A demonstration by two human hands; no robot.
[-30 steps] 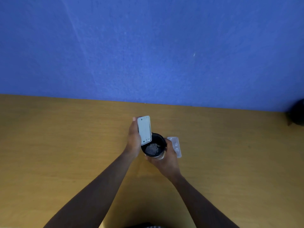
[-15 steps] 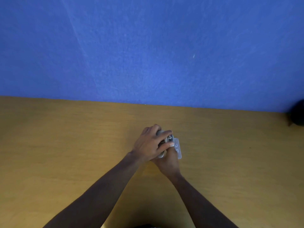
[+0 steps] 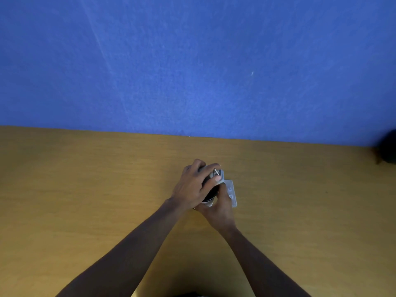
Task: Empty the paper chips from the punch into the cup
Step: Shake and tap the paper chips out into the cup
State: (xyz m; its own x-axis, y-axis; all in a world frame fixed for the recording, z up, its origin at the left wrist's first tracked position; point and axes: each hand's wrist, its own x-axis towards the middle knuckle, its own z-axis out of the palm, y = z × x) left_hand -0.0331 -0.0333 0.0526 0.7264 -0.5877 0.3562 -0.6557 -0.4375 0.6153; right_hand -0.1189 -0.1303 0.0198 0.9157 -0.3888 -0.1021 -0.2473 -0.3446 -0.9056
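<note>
My left hand [image 3: 192, 187] grips the grey metal punch [image 3: 217, 173] and holds it over the mouth of the black cup [image 3: 211, 196], covering most of the cup. My right hand [image 3: 218, 209] wraps the cup from the near right side and holds it on the wooden table [image 3: 85, 189]. Only a sliver of the cup's dark wall and pale rim shows between my hands. The cup's inside and the paper chips are hidden. A clear plastic tray cover [image 3: 231, 192] lies flat on the table just right of the cup.
A blue wall [image 3: 192, 61] rises behind the table's far edge. A dark rounded object [image 3: 389, 150] sits at the far right edge of the table.
My left hand turned the punch from standing upright beside the cup down over the cup's mouth, hiding the chips inside. My right hand stayed on the cup.
</note>
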